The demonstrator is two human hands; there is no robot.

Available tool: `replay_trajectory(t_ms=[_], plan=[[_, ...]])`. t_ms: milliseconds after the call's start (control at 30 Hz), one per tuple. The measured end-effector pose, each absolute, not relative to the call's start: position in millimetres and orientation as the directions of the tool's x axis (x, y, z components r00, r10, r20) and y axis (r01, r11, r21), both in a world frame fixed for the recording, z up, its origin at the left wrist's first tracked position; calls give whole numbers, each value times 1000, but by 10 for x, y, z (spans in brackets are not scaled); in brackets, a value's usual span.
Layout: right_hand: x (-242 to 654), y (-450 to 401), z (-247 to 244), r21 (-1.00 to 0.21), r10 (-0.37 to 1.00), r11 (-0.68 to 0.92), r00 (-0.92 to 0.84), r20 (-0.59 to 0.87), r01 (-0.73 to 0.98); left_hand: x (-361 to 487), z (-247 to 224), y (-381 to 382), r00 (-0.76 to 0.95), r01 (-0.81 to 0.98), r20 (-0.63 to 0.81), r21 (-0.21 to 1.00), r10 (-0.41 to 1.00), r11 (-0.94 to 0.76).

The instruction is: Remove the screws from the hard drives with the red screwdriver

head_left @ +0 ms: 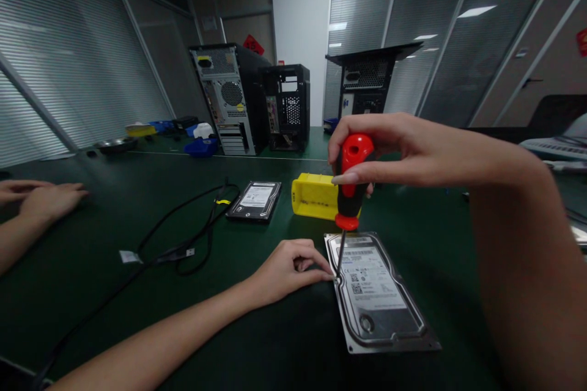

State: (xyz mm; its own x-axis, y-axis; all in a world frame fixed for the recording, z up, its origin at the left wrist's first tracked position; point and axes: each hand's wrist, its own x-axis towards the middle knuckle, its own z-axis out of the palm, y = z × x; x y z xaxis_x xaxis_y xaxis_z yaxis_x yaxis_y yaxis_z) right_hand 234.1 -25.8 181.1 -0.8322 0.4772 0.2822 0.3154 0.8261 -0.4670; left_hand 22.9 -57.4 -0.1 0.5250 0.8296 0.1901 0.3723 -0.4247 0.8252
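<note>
My right hand (pixel 385 153) is wrapped round the handle of a red and black screwdriver (pixel 356 162), thumb along its side. The shaft points down, slightly tilted, and its tip meets a small screw (pixel 337 280) at the left edge of a hard drive (pixel 383 293). That drive lies flat with its white label up. My left hand (pixel 293 269) rests on the table, thumb and forefinger pinched together at the same edge, right beside the tip. Whatever may be between those fingertips is too small to make out.
A yellow bin (pixel 314 197) stands behind the drive. Left of it lie a second hard drive (pixel 255 200) and a black cable (pixel 202 231). Another person's hands (pixel 50 198) rest at the far left. Computer cases (pixel 229 98) and a blue tray (pixel 200 147) stand farther back.
</note>
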Motion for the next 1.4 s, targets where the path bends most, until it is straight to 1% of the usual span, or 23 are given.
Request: replay_trajectory(t_ms=[200,400,567,633,900,1000,1167,1400], plan=[[2333,-258,1800,-483,479,819,-832,280,309,226,10,-576,496,375,115,866,861,-332],[2326,-269,1800,-542,451,802,-848,277,250,217,43,-564,493,394,-68,906,867,-153],[2333,-261,1802,-519,459,811,-843,281,268,237,50,-579,524,366,-173,930,834,-37],[2328,-262,1801,-504,462,816,-842,278,282,244,40,-582,526,362,-184,932,831,-22],[2313,-278,1809,-485,470,823,-834,290,295,213,30,-556,511,383,-155,922,846,-62],[2326,-274,1816,-475,475,826,-830,292,305,198,62,-569,520,421,-123,898,845,-128],[2329,-269,1822,-417,477,844,-827,296,338,190,91,-603,563,496,-65,824,824,-274],[2321,-274,1815,-418,486,841,-820,304,343,230,101,-629,563,536,-57,785,825,-311]])
